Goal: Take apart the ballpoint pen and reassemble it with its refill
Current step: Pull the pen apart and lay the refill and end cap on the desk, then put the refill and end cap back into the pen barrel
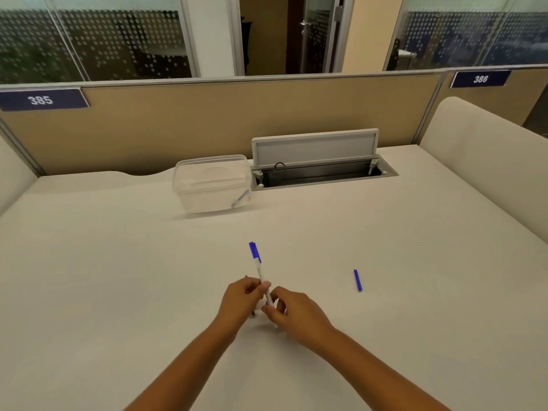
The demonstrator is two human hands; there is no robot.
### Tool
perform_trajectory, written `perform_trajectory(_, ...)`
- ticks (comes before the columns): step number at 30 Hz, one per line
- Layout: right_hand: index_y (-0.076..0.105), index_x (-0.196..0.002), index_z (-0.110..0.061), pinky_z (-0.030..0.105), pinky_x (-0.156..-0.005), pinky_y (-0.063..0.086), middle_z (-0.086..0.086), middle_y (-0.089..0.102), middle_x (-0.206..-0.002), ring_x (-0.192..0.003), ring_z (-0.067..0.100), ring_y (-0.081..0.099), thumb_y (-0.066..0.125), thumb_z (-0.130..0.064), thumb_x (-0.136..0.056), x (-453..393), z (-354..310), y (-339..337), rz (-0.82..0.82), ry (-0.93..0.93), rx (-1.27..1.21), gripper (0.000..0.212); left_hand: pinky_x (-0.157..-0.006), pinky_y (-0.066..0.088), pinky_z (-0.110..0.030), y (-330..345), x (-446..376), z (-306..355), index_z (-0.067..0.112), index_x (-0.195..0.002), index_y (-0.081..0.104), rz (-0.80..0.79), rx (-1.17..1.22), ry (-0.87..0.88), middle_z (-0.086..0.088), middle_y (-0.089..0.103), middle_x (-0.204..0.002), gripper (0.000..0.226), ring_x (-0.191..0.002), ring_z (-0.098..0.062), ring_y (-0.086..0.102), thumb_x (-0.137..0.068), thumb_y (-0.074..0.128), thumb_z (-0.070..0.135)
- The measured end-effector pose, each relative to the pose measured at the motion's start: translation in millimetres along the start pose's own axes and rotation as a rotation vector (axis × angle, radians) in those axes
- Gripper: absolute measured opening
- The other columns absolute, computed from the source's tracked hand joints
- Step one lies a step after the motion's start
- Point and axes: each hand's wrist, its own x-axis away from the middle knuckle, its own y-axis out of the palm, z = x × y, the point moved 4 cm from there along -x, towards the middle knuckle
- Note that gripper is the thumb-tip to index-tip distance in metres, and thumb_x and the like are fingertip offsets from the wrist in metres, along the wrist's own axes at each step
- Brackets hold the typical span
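A white ballpoint pen point(260, 271) with a blue cap end pointing away from me is held over the white desk point(118, 262). My left hand point(241, 299) pinches the barrel near its middle. My right hand point(292, 311) grips the lower end, whose tip is hidden by the fingers. A small dark thin part sticks out beside my left hand; what it is I cannot tell. A separate blue pen piece point(358, 280) lies on the desk to the right, apart from both hands.
A clear plastic container point(212, 183) lies at the back centre with a pen-like item inside. Behind it to the right a cable hatch point(320, 167) stands with its lid up. Beige partition panels close the back; padded dividers flank both sides.
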Motion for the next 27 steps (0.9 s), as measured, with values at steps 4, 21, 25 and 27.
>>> perform_trajectory(4,0.054,-0.105,-0.026,0.020,-0.060,0.040,-0.001,0.066,-0.093,-0.075,0.013,0.057,0.042,-0.055,-0.089,3,-8,7,-0.033,-0.052,0.034,0.036,-0.065,0.054,-0.027,-22,2,-17,0.010,-0.088,0.068,0.034,0.281,-0.171,-0.012,0.071,-0.090,0.014,-0.084,-0.025,0.068,-0.085,0.061,0.022)
perform_trajectory(21,0.049,-0.096,-0.023,0.025,-0.064,0.040,-0.005,0.058,-0.102,-0.081,0.015,0.058,0.057,-0.058,-0.078,-2,-9,24,0.119,0.071,0.160,0.041,-0.046,0.057,-0.024,-68,-3,-50,0.006,-0.081,0.061,0.225,0.665,-0.384,-0.014,0.066,-0.096,0.016,-0.074,-0.022,0.065,-0.090,0.055,0.018)
perform_trajectory(25,0.053,-0.099,-0.023,0.022,-0.065,0.040,-0.005,0.060,-0.103,-0.080,0.012,0.057,0.053,-0.048,-0.086,-1,-8,24,0.168,0.048,0.169,0.029,-0.044,0.055,-0.023,-67,-4,-53,0.005,-0.086,0.061,0.242,0.632,-0.364,-0.013,0.067,-0.094,0.014,-0.073,-0.020,0.066,-0.089,0.056,0.019)
perform_trajectory(27,0.054,-0.099,-0.023,0.021,-0.065,0.039,-0.005,0.061,-0.102,-0.076,0.011,0.055,0.052,-0.046,-0.087,-1,-8,23,0.185,0.052,0.168,0.027,-0.043,0.055,-0.022,-67,-5,-53,0.005,-0.091,0.060,0.241,0.633,-0.367,-0.011,0.068,-0.089,0.015,-0.072,-0.019,0.066,-0.089,0.056,0.019)
